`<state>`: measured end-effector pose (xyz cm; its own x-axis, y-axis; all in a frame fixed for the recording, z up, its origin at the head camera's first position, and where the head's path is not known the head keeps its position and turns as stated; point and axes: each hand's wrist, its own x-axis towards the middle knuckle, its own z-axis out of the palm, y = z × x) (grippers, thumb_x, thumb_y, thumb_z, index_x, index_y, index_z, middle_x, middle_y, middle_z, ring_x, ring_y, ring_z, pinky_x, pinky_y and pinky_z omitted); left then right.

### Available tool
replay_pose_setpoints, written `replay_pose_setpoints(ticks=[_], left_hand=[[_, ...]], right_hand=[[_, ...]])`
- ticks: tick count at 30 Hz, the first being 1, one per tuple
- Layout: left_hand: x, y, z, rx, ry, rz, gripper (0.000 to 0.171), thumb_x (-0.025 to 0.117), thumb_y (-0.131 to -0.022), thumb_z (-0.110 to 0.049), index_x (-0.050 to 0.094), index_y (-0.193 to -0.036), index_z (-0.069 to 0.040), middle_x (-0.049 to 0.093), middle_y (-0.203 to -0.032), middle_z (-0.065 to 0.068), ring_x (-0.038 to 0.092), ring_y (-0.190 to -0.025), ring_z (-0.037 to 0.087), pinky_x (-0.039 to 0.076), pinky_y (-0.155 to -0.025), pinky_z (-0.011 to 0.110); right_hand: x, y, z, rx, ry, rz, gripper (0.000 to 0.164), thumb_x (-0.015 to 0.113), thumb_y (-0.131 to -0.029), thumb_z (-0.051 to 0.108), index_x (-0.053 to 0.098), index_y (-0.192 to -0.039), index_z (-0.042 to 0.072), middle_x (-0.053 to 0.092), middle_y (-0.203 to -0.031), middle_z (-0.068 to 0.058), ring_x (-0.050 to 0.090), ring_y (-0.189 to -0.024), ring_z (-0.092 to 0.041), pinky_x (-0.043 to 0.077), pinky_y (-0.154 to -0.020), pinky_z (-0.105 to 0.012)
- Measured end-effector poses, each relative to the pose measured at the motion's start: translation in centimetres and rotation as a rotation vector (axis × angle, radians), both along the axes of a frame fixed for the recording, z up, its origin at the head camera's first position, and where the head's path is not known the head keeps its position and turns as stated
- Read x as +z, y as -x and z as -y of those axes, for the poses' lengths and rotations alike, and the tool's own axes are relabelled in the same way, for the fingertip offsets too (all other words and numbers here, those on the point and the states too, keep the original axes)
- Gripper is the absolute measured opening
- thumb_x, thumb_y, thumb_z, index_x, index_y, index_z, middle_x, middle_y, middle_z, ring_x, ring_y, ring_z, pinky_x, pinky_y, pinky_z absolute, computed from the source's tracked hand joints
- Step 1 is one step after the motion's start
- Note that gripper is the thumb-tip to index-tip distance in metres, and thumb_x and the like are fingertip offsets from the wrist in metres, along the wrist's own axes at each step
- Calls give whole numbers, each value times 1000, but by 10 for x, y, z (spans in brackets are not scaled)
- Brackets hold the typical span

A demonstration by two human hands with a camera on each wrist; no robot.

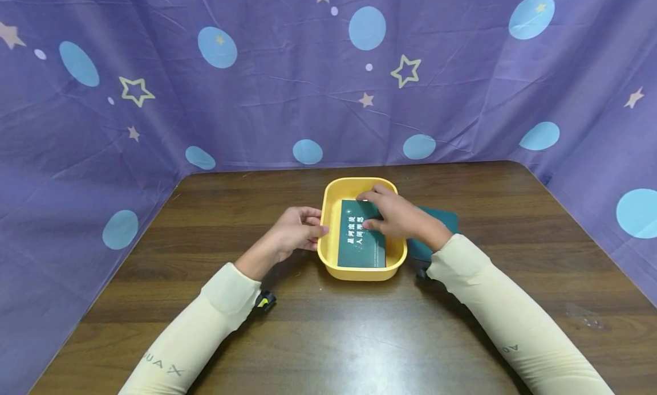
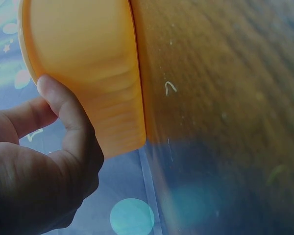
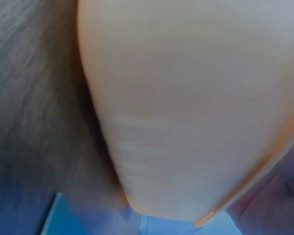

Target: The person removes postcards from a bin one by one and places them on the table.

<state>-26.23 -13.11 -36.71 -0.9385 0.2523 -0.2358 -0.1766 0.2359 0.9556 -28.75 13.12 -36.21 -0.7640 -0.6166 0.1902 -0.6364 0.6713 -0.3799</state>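
Note:
A yellow plastic tray (image 1: 328,258) stands on the table, a dark green book (image 1: 354,247) with white characters on its cover inside it. At the tray's left rim, my left hand (image 1: 297,232) pinches the edge between thumb and fingers; the left wrist view shows the thumb against the tray's outer wall (image 2: 103,88). My right hand (image 1: 397,215) reaches over the right rim, thumb on the book's cover and fingers spread near its far edge. In the right wrist view the tray's wall (image 3: 176,122) fills most of the picture, and only part of the hand (image 3: 269,205) shows.
A second green book or booklet (image 1: 441,218) lies on the table right of the tray, partly under my right forearm. The brown wooden table (image 1: 231,212) meets a purple curtain (image 1: 256,98) with stars and blue dots at the back and sides.

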Motion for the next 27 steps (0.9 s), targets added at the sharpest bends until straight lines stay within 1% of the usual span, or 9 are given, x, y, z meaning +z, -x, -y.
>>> replay_pose_setpoints(ticks=[5, 7, 10, 13, 17, 23, 27], left_hand=[[0, 0, 0, -1, 2, -3, 49, 69, -93, 4, 51, -138, 8, 59, -99, 8, 60, -70, 19, 61, -60, 27], [1, -1, 0, -1, 2, -6, 49, 69, -93, 4, 52, -138, 8, 59, -99, 8, 60, -71, 19, 61, -60, 27], [0, 0, 0, -2, 0, -14, 48, 69, -93, 4, 51, -138, 9, 59, -100, 8, 61, -71, 20, 62, -61, 28], [-1, 1, 0, -1, -2, -20, 49, 68, -93, 5, 51, -138, 10, 60, -100, 9, 62, -71, 19, 62, -60, 28], [0, 0, -1, 3, 2, -12, 50, 69, -93, 5, 51, -139, 10, 59, -101, 9, 62, -72, 21, 62, -60, 28], [1, -1, -1, 4, 9, -4, 48, 69, -93, 4, 51, -138, 8, 58, -102, 10, 62, -72, 20, 62, -61, 28], [1, -1, 0, 5, 10, -7, 49, 68, -94, 4, 50, -139, 9, 58, -102, 10, 62, -71, 20, 62, -60, 28]], right_hand=[[8, -3, -2, 30, 61, -49, 42, 71, -97, 10, 57, -135, 1, 56, -127, -16, 56, -115, -29, 51, -102, -45], [11, -4, -3, 45, 94, -54, 35, 65, -98, 4, 57, -132, -1, 59, -127, -17, 56, -118, -30, 50, -104, -47], [17, -5, -4, 51, 131, -41, 29, 56, -100, -2, 56, -129, -1, 62, -126, -16, 58, -117, -30, 49, -103, -47], [23, -8, -6, 46, 155, -17, 29, 50, -101, -4, 54, -129, 1, 62, -124, -15, 58, -112, -28, 51, -100, -45], [32, -11, -10, 30, 171, -12, 30, 47, -102, -4, 50, -132, 2, 60, -125, -15, 57, -110, -28, 51, -98, -44], [44, -15, -18, 27, 225, -68, 28, 47, -102, -4, 51, -131, -2, 59, -125, -17, 57, -113, -29, 50, -100, -45], [50, -15, -25, 15, 258, -87, 28, 47, -103, -4, 51, -131, -3, 59, -128, -17, 57, -116, -29, 49, -102, -46]])
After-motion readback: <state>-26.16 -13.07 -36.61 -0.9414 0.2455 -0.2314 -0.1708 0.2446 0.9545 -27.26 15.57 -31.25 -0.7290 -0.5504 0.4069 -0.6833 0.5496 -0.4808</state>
